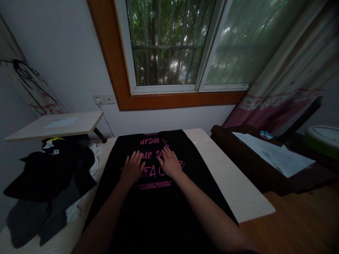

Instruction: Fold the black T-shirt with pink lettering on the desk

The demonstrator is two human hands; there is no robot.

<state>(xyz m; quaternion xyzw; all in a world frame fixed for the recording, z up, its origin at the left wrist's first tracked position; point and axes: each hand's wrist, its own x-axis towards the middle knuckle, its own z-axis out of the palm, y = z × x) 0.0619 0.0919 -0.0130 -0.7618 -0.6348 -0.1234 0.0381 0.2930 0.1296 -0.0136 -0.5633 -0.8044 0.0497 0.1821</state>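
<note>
A black garment with pink lettering [159, 208], which looks like a T-shirt, lies spread flat on the pale table [227, 176]. My left hand [134, 167] rests palm down on the left part of the print, its fingers stretched out. On the right part of the print lies my right hand [170, 162], also flat with fingers apart. Both hands touch the cloth without gripping it, and they cover some of the letters. The garment's near end runs out of the bottom of the view between my forearms.
At the left, a heap of dark and white clothes [53, 176] lies beside a raised shelf [63, 123] with a paper on it. To the right stands a dark brown piece of furniture [254, 158] with white sheets [275, 153] on top. A window [172, 42] is behind the table.
</note>
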